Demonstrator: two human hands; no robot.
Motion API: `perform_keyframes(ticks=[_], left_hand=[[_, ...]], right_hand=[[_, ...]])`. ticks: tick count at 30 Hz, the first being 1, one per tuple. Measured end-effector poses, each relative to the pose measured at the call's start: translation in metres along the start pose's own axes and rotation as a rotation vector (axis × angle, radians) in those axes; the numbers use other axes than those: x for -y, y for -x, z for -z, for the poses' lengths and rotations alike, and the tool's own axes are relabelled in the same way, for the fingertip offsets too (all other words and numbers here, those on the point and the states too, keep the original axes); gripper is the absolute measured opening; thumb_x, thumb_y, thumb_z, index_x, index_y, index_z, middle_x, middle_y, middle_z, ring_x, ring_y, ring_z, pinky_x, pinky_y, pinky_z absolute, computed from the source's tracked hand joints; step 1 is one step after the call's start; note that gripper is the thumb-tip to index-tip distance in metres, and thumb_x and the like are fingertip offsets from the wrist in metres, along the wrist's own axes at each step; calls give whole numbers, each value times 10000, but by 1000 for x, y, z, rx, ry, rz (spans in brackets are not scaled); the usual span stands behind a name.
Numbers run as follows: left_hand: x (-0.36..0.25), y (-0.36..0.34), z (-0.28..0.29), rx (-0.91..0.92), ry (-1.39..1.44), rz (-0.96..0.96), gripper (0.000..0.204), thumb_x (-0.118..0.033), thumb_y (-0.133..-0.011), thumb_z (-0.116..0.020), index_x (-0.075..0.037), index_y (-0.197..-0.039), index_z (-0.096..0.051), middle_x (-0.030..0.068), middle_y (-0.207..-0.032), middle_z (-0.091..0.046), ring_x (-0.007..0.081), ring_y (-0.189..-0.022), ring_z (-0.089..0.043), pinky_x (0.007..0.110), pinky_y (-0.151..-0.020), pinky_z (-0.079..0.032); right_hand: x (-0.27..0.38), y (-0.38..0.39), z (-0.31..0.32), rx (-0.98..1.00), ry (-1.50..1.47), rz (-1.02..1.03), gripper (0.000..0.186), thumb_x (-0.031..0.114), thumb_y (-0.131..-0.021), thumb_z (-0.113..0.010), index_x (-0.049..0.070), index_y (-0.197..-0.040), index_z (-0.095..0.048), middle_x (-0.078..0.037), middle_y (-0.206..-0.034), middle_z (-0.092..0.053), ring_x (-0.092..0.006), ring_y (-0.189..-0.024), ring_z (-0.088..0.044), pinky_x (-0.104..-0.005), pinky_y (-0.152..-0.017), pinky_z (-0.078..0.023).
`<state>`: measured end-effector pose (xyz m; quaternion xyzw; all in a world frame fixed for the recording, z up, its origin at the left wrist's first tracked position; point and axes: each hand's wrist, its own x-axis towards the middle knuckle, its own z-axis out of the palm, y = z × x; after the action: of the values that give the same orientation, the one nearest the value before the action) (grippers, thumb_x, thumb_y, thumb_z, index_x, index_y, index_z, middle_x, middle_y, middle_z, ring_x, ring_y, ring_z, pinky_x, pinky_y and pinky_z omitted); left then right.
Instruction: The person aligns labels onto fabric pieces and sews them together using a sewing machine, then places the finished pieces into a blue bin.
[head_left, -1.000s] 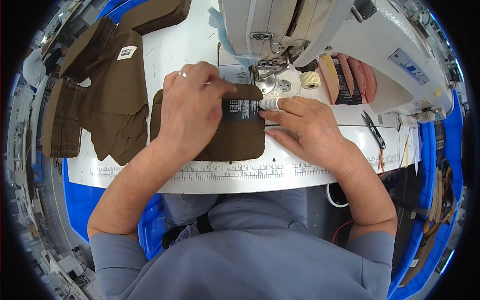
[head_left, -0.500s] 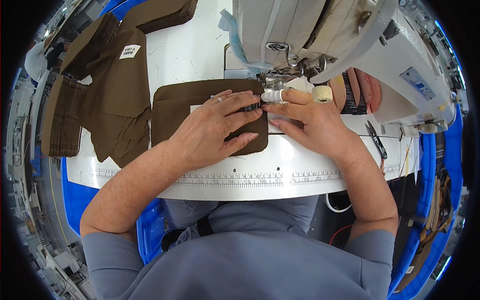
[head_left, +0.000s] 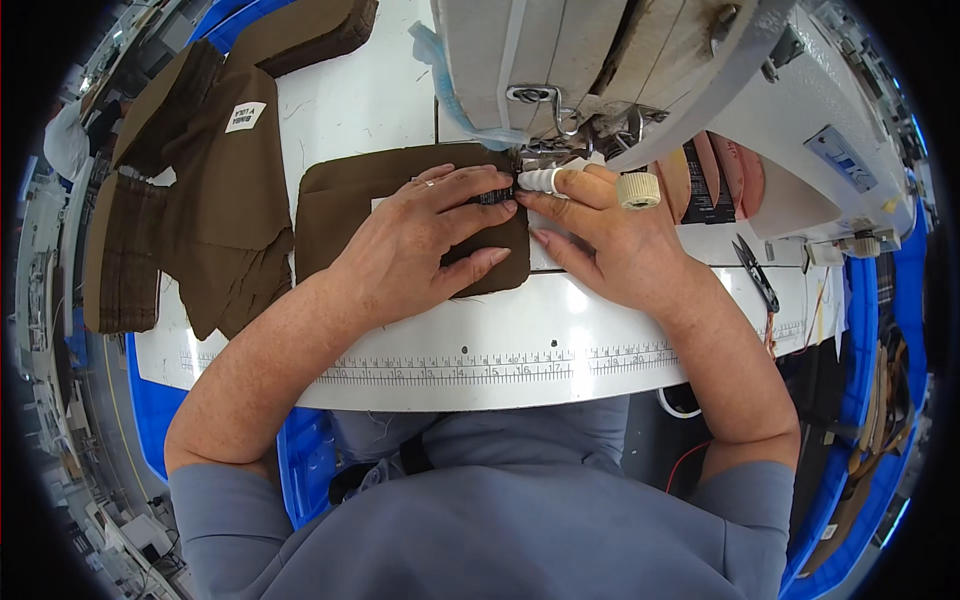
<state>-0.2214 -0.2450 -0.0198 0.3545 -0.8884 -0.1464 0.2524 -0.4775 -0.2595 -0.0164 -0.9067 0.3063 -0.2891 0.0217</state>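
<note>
A brown fabric panel (head_left: 328,225) with rounded corners lies flat on the white table, its right edge by the sewing machine's needle area (head_left: 548,150). My left hand (head_left: 405,240) rests flat on the panel, fingers stretched right and thumb apart. Under its fingertips shows a small black label (head_left: 494,196), and part of a white label peeks out beside the hand. My right hand (head_left: 625,245) reaches in from the right. Its fingers stretch to the label's right end, one wrapped in white, while its thumb lies apart lower down. The needle tip is hidden.
Brown fabric pieces (head_left: 225,190) lie stacked at the left. The sewing machine (head_left: 800,110) fills the far right, with pink and brown pieces (head_left: 735,170) beneath its arm. Thread snips (head_left: 757,275) lie right of my right hand. A printed ruler (head_left: 460,370) runs along the table's front edge.
The whole view has shifted and tilted slightly. Both hands keep nearly the same pose on the panel and label, and nothing is plainly taken or let go.
</note>
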Motion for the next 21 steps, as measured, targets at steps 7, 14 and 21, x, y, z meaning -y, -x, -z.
perform_keyframes(ticks=[7,14,21], left_hand=[[1,-1,1,15,-6,2,410,-159,-847,-825,-57,-1232,-725,127,-1418,-630,327,-1340,-591,499,-1159,-448],[6,-7,1,-9,-31,-13,399,-137,-855,-807,-46,-1236,-733,147,-1402,-638,337,-1326,-599,480,-1145,-462],[20,-19,4,-24,-50,-7,398,-126,-860,-800,-51,-1246,-735,179,-1317,-678,341,-1168,-667,430,-1003,-548]], right_hand=[[2,1,0,3,-41,-51,307,203,-845,-775,76,-1124,-766,-110,-924,-698,-317,-852,-666,-448,-721,-540],[4,2,-1,30,28,-89,321,245,-862,-758,96,-1146,-762,-122,-860,-665,-316,-828,-665,-446,-703,-532],[4,3,-1,52,88,-96,348,289,-869,-755,98,-1160,-757,-133,-879,-657,-311,-818,-666,-443,-700,-533]])
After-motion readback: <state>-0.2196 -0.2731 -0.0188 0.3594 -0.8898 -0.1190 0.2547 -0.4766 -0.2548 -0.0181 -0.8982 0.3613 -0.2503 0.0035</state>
